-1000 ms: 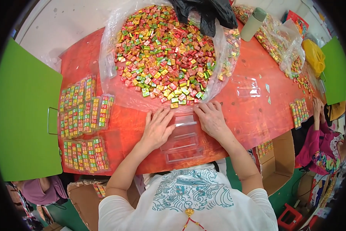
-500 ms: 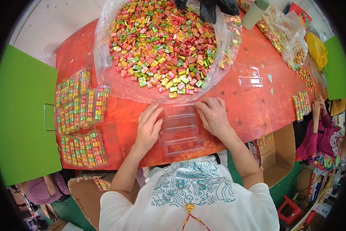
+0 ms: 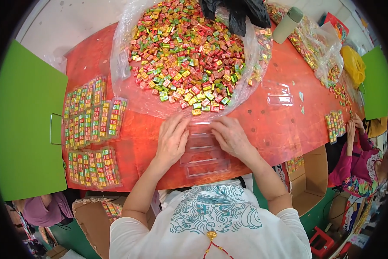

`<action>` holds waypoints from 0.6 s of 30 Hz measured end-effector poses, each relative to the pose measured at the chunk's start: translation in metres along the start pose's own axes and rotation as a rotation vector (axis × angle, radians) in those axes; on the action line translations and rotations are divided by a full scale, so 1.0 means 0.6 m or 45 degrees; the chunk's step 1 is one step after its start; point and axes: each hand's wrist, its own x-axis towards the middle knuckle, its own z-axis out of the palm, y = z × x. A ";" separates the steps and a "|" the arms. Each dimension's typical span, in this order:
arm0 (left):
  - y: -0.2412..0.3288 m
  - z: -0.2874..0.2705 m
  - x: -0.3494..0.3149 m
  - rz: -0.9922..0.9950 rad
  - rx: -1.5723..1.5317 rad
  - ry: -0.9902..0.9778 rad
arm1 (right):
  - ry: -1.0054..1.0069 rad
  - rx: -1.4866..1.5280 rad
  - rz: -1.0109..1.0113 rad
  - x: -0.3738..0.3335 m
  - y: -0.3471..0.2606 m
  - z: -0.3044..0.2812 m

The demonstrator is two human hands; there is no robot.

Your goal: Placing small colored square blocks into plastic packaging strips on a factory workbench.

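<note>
My left hand (image 3: 172, 139) and my right hand (image 3: 232, 136) face each other at the near edge of the candy pile, fingers bent inward. Between their fingertips is a clear plastic tray (image 3: 200, 123), gripped at its two ends; the fingers partly hide it. Nearer my body lie more clear, shallow trays (image 3: 208, 168) in an overlapping row on the red table. Just beyond my hands spreads a big heap of small wrapped pieces (image 3: 189, 64) in red, yellow and green, on a clear plastic sheet (image 3: 146, 105).
Filled trays (image 3: 94, 167) lie in groups at the left, beside a green panel (image 3: 28, 125). Another clear tray (image 3: 279, 100), a pale bottle (image 3: 287, 26) and a black bag (image 3: 241, 15) are across the red table (image 3: 280, 129). Cardboard boxes (image 3: 315, 177) stand below. A co-worker's hands (image 3: 353, 125) are far right.
My hands have drawn closer together, the right one shifting left, with the farthest tray between them. The nearer trays stay in place, and the whole view has shifted slightly.
</note>
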 end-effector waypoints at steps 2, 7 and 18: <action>-0.009 0.002 0.017 0.051 0.105 0.036 | 0.197 -0.236 -0.005 0.012 0.014 -0.004; -0.024 0.011 0.011 0.030 0.328 -0.174 | 0.097 -0.520 -0.036 -0.004 0.047 0.004; -0.057 0.036 0.091 -0.025 0.554 -0.047 | 0.203 -0.560 -0.116 0.081 0.018 0.034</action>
